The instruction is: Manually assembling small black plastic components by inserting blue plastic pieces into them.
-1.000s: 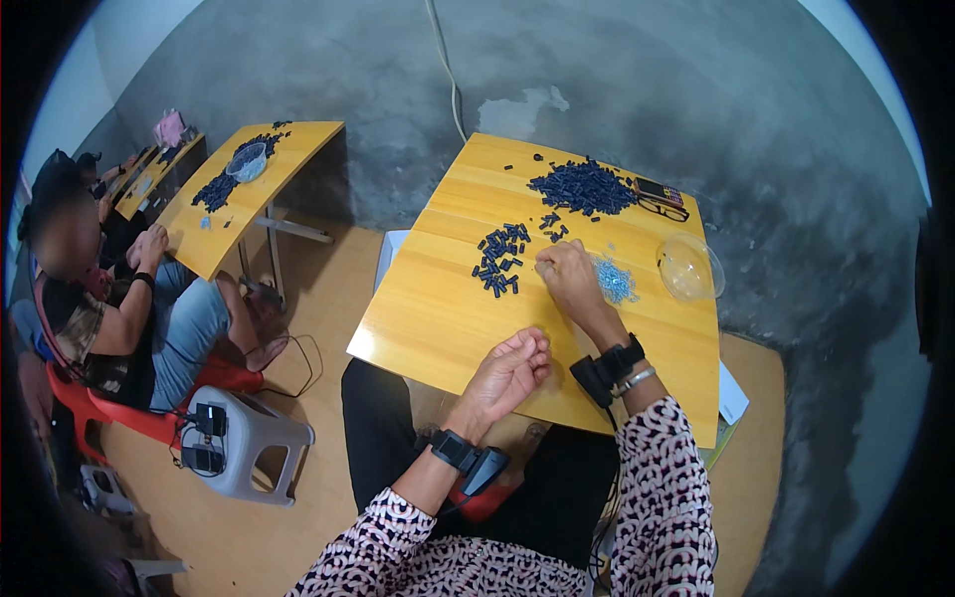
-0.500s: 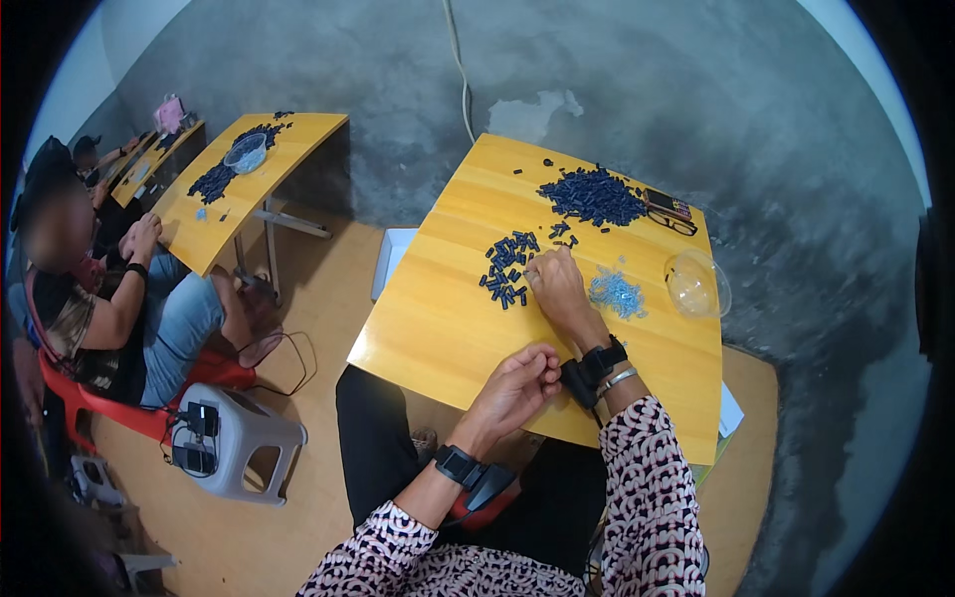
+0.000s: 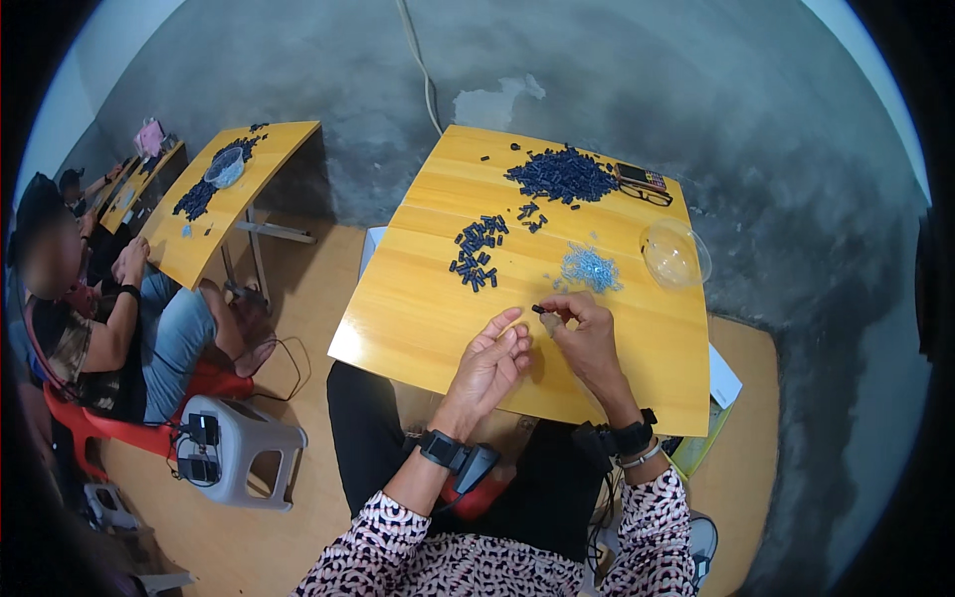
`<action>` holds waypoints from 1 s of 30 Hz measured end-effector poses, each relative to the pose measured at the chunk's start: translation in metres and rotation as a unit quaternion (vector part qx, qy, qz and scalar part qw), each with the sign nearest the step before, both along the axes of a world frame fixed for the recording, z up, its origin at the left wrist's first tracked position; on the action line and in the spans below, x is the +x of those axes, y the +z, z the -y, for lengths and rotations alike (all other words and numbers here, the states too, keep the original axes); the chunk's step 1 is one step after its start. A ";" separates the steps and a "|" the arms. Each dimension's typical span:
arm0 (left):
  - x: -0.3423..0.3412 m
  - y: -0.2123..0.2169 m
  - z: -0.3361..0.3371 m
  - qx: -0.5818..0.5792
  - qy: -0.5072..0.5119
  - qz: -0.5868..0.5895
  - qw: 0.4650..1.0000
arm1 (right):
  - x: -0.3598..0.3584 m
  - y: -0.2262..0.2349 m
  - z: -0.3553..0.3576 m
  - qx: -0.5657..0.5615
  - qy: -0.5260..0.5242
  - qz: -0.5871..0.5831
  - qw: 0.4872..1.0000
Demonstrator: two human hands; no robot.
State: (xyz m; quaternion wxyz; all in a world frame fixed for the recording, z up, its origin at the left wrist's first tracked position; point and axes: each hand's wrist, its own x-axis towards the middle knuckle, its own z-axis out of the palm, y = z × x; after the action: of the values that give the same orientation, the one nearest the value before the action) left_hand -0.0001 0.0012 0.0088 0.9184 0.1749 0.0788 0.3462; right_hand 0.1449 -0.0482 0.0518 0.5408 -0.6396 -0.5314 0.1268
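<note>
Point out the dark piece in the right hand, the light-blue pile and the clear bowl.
Dark piece [image 3: 538, 309]: head view, on its exposed end.
Light-blue pile [image 3: 589, 268]: head view, on its middle.
Clear bowl [image 3: 674, 255]: head view, on its see-through middle.

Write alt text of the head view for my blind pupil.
A person's right hand pinches a small dark piece near their left hand, over a yellow table holding dark heaps, light-blue bits and a clear bowl.

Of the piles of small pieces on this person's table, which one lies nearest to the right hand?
The light blue pile, just beyond the right hand and left of the clear bowl; the other piles are dark and lie farther off.
</note>
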 end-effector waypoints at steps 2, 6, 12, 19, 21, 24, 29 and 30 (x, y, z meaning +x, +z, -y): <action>0.002 -0.002 -0.001 0.035 -0.003 -0.024 0.999 | -0.003 0.000 0.009 0.007 0.005 -0.014 1.000; 0.002 -0.004 -0.001 0.069 -0.020 -0.047 0.996 | -0.008 -0.006 0.017 0.020 0.029 -0.007 0.999; 0.004 -0.010 0.000 0.087 -0.018 -0.064 0.994 | -0.019 -0.012 0.024 0.022 0.018 -0.034 0.999; 0.003 -0.005 0.002 0.072 -0.016 -0.069 0.995 | -0.022 -0.010 0.036 0.005 -0.002 -0.047 0.999; 0.003 -0.006 0.001 0.058 -0.018 -0.063 0.996 | -0.016 -0.009 0.042 0.035 0.018 0.046 0.998; -0.002 -0.007 -0.003 0.037 -0.032 -0.018 0.999 | 0.003 -0.017 0.051 0.043 -0.009 0.112 0.993; 0.003 -0.001 0.000 0.040 -0.033 -0.028 0.998 | 0.066 -0.015 0.068 -0.050 -0.095 0.076 0.991; 0.004 -0.001 0.001 0.040 -0.038 -0.028 0.998 | 0.076 -0.013 0.069 -0.072 -0.113 0.055 0.989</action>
State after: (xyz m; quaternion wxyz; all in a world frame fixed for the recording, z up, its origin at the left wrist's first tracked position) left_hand 0.0042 0.0005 0.0081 0.9205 0.2239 0.0836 0.3090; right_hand 0.2211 -0.1172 0.0392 0.4744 -0.7388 -0.4739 0.0671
